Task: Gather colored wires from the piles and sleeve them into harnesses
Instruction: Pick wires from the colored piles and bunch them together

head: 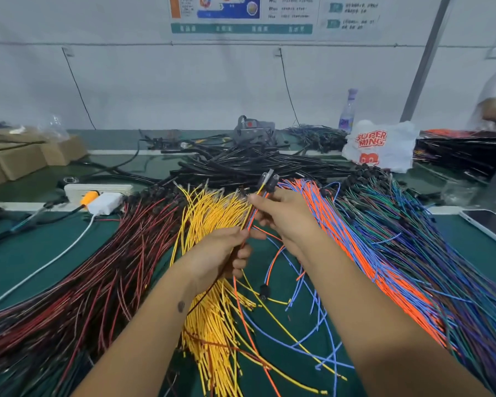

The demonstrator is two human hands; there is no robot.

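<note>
Centrally, two hands, left [216, 253] and right [281, 213], around one wire bundle [251, 214].

— How were the hands placed?
— The left hand [216, 255] was curled shut low at centre; the right hand [281, 214] pinched closed just above, both forearms reaching forward.

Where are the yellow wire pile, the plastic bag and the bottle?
Yellow wires [212, 209]: head view, upper part of pile.
Bag [380, 146]: head view, printed front.
Bottle [347, 113]: head view, its body.
</note>
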